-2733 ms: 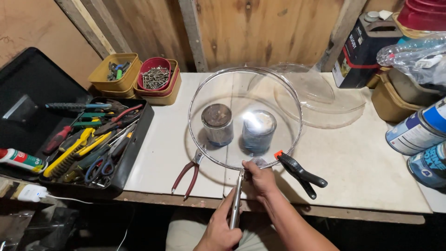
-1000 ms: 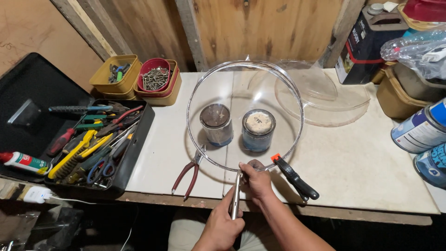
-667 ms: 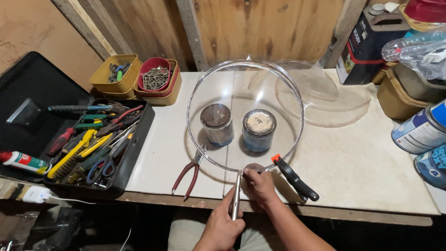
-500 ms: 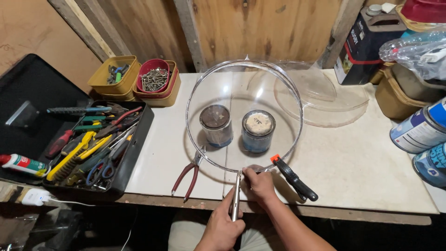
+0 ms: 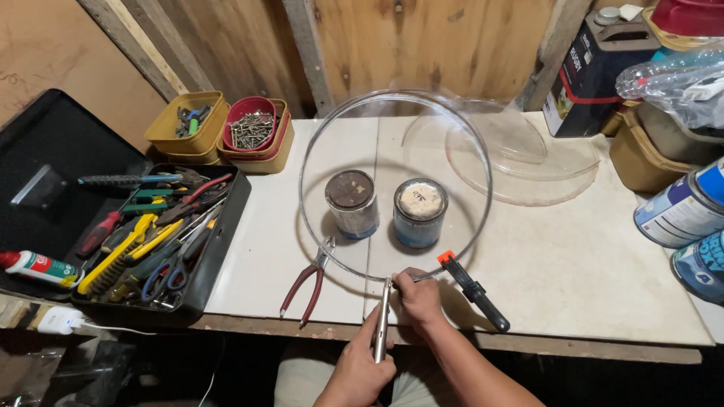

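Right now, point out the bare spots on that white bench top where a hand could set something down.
Freest: the stretch right of the black clamp, reaching toward the spray cans. A smaller patch lies between the toolbox and the clear round cover, above the red pliers. Crowded: under the cover, where two tins stand, and the back corners.

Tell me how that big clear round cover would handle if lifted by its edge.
The clear round cover looks thin and see-through, so probably light for its size. Held at one rim point by the right hand, it would likely flex. Its smooth surface may be slippery.
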